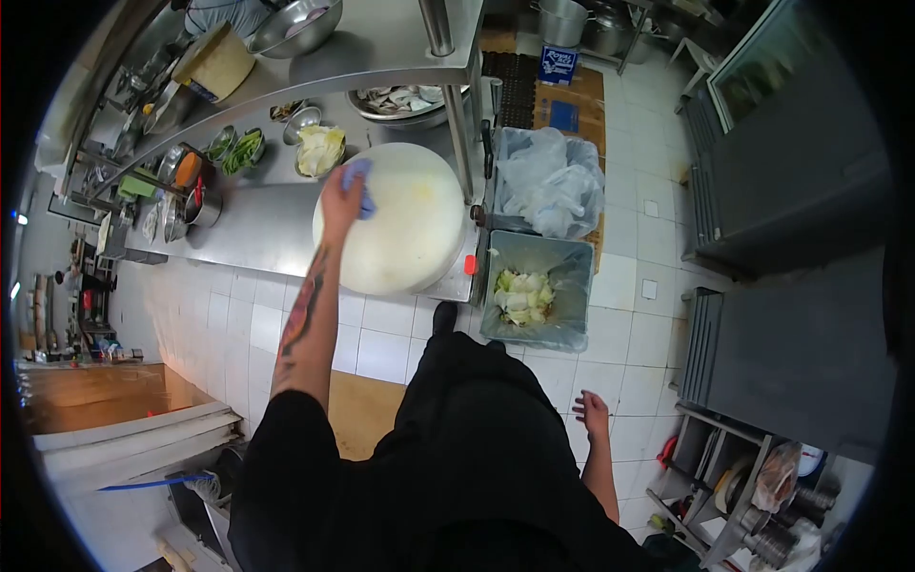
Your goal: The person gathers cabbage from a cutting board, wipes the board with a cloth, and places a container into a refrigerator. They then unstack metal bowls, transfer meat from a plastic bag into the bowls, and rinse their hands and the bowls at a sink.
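My left hand (340, 204) is closed on a bluish-purple cloth (360, 188), pressed against the upper left part of a large round white cutting board (405, 238). Faint yellowish stains mark the board's surface. A bowl of cut cabbage (320, 151) stands just beyond the cloth. My right hand (593, 412) hangs low at my side over the tiled floor, its fingers loosely apart and holding nothing.
A grey bin (581, 286) holding cabbage scraps (524, 297) stands right of the counter, beside a bin with clear plastic bags (553, 181). Green vegetables (243, 153) and metal pots (202, 207) line the counter (253, 224). A metal shelf (381, 43) overhangs it.
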`<state>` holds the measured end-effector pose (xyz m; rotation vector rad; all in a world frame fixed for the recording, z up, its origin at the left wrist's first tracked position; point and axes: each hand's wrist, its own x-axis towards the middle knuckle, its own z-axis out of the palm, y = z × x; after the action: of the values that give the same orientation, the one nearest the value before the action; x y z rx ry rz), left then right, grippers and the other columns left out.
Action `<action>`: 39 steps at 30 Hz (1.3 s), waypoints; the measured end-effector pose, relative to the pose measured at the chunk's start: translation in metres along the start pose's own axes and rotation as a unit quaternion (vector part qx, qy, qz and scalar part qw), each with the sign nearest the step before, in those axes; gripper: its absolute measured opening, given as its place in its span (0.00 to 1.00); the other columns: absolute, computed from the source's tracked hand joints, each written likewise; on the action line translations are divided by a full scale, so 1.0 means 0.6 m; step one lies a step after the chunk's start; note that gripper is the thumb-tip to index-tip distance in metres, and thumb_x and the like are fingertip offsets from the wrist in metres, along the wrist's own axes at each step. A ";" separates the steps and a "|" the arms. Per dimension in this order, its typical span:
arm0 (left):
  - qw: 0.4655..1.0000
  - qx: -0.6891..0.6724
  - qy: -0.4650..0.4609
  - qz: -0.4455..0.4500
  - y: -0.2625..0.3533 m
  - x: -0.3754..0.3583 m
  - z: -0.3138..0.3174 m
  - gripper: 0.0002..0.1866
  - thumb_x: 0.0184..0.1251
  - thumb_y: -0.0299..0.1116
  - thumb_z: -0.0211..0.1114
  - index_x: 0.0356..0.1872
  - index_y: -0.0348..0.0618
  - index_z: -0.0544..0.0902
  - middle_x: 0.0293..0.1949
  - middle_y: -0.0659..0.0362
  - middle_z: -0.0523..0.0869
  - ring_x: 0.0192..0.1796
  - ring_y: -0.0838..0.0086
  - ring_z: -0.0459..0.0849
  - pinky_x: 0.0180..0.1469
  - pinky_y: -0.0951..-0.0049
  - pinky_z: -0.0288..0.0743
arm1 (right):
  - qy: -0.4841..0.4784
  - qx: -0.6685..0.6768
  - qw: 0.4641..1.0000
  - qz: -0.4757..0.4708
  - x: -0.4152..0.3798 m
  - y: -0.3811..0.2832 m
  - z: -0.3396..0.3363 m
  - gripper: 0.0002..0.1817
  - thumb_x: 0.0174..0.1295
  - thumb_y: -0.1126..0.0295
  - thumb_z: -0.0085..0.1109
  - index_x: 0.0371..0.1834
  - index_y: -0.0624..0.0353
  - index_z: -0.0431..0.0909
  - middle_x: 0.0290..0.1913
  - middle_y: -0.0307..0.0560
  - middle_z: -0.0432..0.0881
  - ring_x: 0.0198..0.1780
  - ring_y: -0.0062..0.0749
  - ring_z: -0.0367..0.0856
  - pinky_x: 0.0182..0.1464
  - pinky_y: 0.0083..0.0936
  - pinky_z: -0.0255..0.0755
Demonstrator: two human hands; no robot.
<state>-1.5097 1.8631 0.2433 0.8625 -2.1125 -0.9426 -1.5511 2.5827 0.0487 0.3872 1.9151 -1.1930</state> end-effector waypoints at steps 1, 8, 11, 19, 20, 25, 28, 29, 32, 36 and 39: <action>1.000 -0.001 0.000 0.002 -0.029 0.001 0.016 0.13 0.68 0.35 0.64 0.49 0.38 0.82 0.33 0.54 0.86 0.33 0.70 0.85 0.39 0.72 0.79 | -0.002 0.018 0.998 -0.052 -0.006 -0.016 0.005 0.22 0.75 0.52 0.51 0.62 0.54 0.77 0.50 0.48 0.86 0.43 0.34 0.88 0.40 0.32 0.80; 0.953 -0.118 -0.224 -0.165 0.106 -0.166 0.201 0.19 0.66 0.37 0.66 0.55 0.38 0.82 0.48 0.51 0.87 0.46 0.69 0.85 0.51 0.70 0.78 | 0.008 -0.041 0.998 0.039 -0.002 0.084 -0.018 0.22 0.73 0.52 0.53 0.62 0.54 0.76 0.48 0.49 0.86 0.41 0.37 0.87 0.39 0.35 0.80; 0.941 -0.267 -0.156 -0.134 0.145 -0.142 0.168 0.16 0.70 0.36 0.66 0.53 0.39 0.82 0.42 0.60 0.87 0.42 0.79 0.82 0.47 0.76 0.77 | -0.025 -0.095 0.981 0.168 -0.030 0.140 -0.044 0.23 0.70 0.53 0.54 0.60 0.56 0.76 0.47 0.50 0.86 0.37 0.38 0.87 0.35 0.37 0.79; 0.941 0.256 0.132 -0.176 -0.084 0.112 0.099 0.19 0.63 0.40 0.66 0.53 0.43 0.80 0.44 0.44 0.84 0.39 0.50 0.87 0.41 0.52 0.81 | 0.112 0.011 0.977 0.183 -0.121 0.166 -0.038 0.22 0.67 0.57 0.54 0.59 0.58 0.76 0.41 0.49 0.85 0.31 0.35 0.86 0.29 0.34 0.78; 0.939 0.287 0.152 -0.115 -0.065 0.101 0.142 0.19 0.61 0.40 0.65 0.52 0.44 0.81 0.45 0.44 0.84 0.42 0.44 0.85 0.43 0.46 0.79 | 0.117 0.014 0.976 0.182 -0.121 0.161 -0.028 0.22 0.67 0.57 0.54 0.59 0.58 0.76 0.41 0.49 0.85 0.31 0.35 0.86 0.29 0.34 0.78; 0.966 -0.062 -0.243 -0.067 0.062 -0.038 0.203 0.16 0.65 0.34 0.65 0.53 0.44 0.84 0.45 0.51 0.87 0.46 0.62 0.86 0.48 0.60 0.80 | 0.056 0.008 0.985 0.166 -0.106 0.146 0.032 0.19 0.69 0.57 0.57 0.56 0.56 0.77 0.38 0.48 0.86 0.30 0.34 0.86 0.26 0.31 0.77; 0.839 -0.308 -0.428 -0.134 0.078 -0.117 0.163 0.17 0.69 0.34 0.65 0.55 0.39 0.83 0.44 0.60 0.87 0.39 0.79 0.84 0.42 0.71 0.80 | 0.024 -0.019 0.988 0.154 -0.085 0.114 0.064 0.19 0.71 0.56 0.57 0.57 0.57 0.77 0.39 0.49 0.87 0.30 0.34 0.86 0.25 0.30 0.76; 0.840 -0.307 -0.426 -0.133 0.071 -0.122 0.152 0.17 0.69 0.34 0.65 0.55 0.39 0.83 0.44 0.60 0.87 0.39 0.79 0.84 0.42 0.71 0.80 | 0.021 -0.011 0.991 0.131 -0.070 0.109 0.070 0.20 0.71 0.56 0.57 0.58 0.57 0.77 0.40 0.49 0.87 0.31 0.34 0.87 0.26 0.30 0.77; 0.933 -0.302 -0.191 -0.044 0.042 -0.106 0.107 0.19 0.69 0.35 0.65 0.57 0.38 0.80 0.45 0.56 0.86 0.41 0.71 0.86 0.44 0.66 0.81 | 0.023 0.010 0.996 0.089 -0.064 0.075 0.085 0.21 0.73 0.56 0.56 0.61 0.57 0.76 0.45 0.50 0.87 0.35 0.34 0.87 0.31 0.29 0.78; 0.978 0.126 -0.086 0.144 0.051 -0.148 0.123 0.17 0.69 0.31 0.64 0.56 0.36 0.80 0.46 0.48 0.85 0.44 0.62 0.86 0.46 0.69 0.80 | 0.029 0.004 0.996 0.083 -0.051 0.061 0.092 0.20 0.72 0.56 0.57 0.59 0.56 0.76 0.45 0.50 0.87 0.35 0.35 0.87 0.29 0.31 0.77; 0.927 -0.171 -0.334 -0.013 0.120 -0.209 0.127 0.18 0.70 0.31 0.65 0.58 0.37 0.80 0.49 0.54 0.85 0.48 0.70 0.85 0.52 0.71 0.78 | 0.011 -0.023 0.994 0.107 -0.039 0.072 0.084 0.21 0.70 0.55 0.57 0.59 0.56 0.76 0.44 0.50 0.87 0.35 0.38 0.88 0.29 0.35 0.78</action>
<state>-1.5192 2.0252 0.2241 0.4144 -2.3615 -1.7466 -1.4852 2.5651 0.0305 0.5667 1.8633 -1.0057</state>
